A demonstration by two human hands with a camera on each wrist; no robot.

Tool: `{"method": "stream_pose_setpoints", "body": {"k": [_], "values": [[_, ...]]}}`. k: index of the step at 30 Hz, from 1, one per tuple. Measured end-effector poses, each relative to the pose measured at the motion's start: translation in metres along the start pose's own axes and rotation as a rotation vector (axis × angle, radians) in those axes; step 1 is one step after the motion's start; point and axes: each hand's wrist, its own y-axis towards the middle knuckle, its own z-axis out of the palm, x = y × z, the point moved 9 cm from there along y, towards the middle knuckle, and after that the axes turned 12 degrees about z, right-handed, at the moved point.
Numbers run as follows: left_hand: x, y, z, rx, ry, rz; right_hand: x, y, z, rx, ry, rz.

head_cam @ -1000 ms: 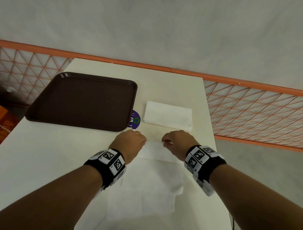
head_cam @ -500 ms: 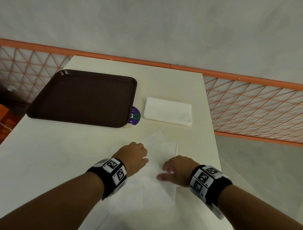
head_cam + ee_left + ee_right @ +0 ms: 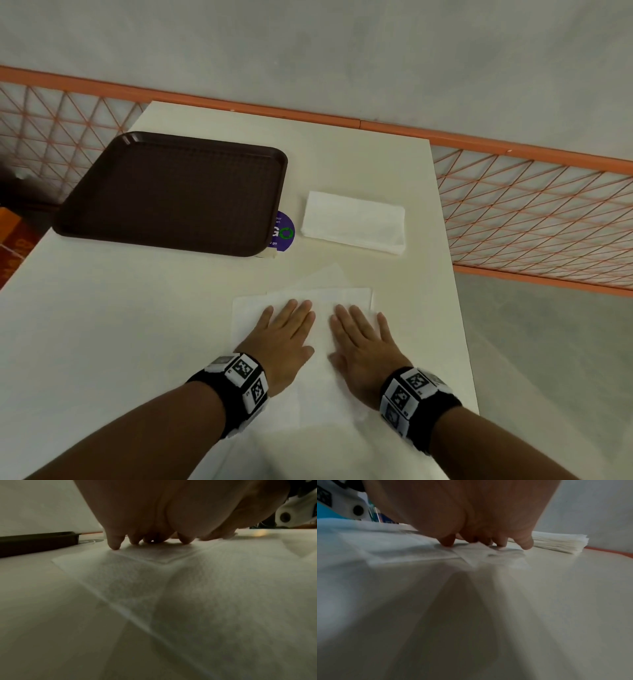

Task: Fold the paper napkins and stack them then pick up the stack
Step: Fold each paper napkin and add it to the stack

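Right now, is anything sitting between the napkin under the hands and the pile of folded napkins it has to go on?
Nothing visible. Only bare table lies between the napkin both hands press flat and the folded stack. The brown tray and purple sticker sit off to the left.

On the table: tray far left; stack of folded napkins right of tray; sticker between; loose napkins nearer than tray, under both hands.
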Motion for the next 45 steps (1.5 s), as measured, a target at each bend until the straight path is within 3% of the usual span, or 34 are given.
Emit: {"method": "stream_pose_setpoints", "body": {"k": [4, 7, 10, 13, 20, 24, 28, 35, 40, 42, 45], "values": [[0.01, -0.005, 0.007, 0.018, -0.016, -0.047, -0.025, 0.0, 0.004, -0.026, -0.015, 0.027], [0.02, -0.006, -0.011, -0.044, -0.038, -0.127, -0.04, 0.005, -0.01, -0.09, -0.013, 0.084], [0.017, 0.006, -0.037, -0.136, -0.016, -0.1, -0.032, 0.014, -0.032, -0.131, -0.021, 0.063], [0.017, 0.017, -0.048, -0.134, -0.028, -0.121, -0.019, 0.026, -0.039, -0.028, -0.014, 0.016], [0.024, 0.029, -0.049, -0.018, -0.177, -0.233, -0.019, 0.048, -0.039, 0.272, 0.062, 0.095], [0.014, 0.032, -0.057, -0.068, -0.246, -0.129, -0.014, 0.047, -0.051, 0.273, 0.237, 0.065], [0.025, 0.023, -0.066, -0.1, -0.417, -0.137, -0.025, 0.042, -0.076, 0.224, 0.501, 0.023], [0.089, 0.018, -0.082, -0.323, -0.912, -0.256, -0.103, 0.059, -0.102, 0.078, 0.935, 0.246], [0.12, 0.044, -0.103, -0.556, -1.277, -0.362, -0.142, 0.088, -0.089, 0.089, 1.35, 0.474], [0.129, 0.058, -0.118, -0.622, -1.299, -0.364, -0.153, 0.104, -0.094, 0.047, 1.441, 0.511], [0.15, 0.077, -0.142, -0.737, -1.134, -0.402, -0.171, 0.128, -0.11, -0.05, 1.487, 0.555]]}}
